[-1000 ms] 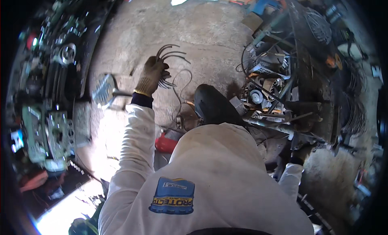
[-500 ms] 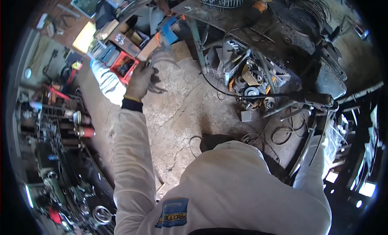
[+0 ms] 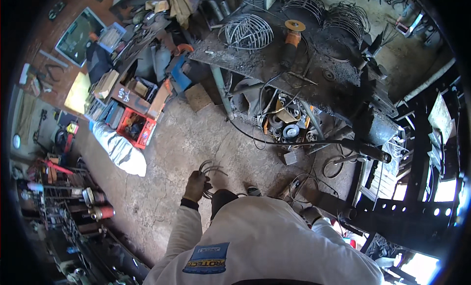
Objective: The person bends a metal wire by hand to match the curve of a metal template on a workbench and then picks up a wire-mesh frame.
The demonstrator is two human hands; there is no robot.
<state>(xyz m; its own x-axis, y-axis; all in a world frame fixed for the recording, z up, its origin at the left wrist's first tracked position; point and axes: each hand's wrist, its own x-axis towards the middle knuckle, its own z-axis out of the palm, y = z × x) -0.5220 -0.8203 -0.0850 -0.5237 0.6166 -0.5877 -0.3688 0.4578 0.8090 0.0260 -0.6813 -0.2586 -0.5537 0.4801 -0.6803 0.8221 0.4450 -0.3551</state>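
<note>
My left hand (image 3: pixel 196 186), in a dark work glove, is closed on several curved metal rods (image 3: pixel 210 166), held above the concrete floor near my foot. The rods are thin, dark and bent into arcs, and their ends fan out beyond my fingers. My right hand (image 3: pixel 311 215), also gloved, is low beside my body at the right, close to a brown, flat-sided metal beam (image 3: pixel 327 202). Its fingers are mostly hidden, so whether it grips anything does not show.
Ahead stands a dark metal workbench (image 3: pixel 235 57) bearing an orange angle grinder (image 3: pixel 291 42) and a domed cage of rods (image 3: pixel 247 32). A black cable (image 3: pixel 289 143) crosses below it. At left are a red crate (image 3: pixel 133 129), a white sack (image 3: pixel 119 150) and machinery (image 3: pixel 64 201).
My left hand has drawn back from beside the red crate toward my body, with the curved rods in it. My right arm has come in from the far right. The view has shifted.
</note>
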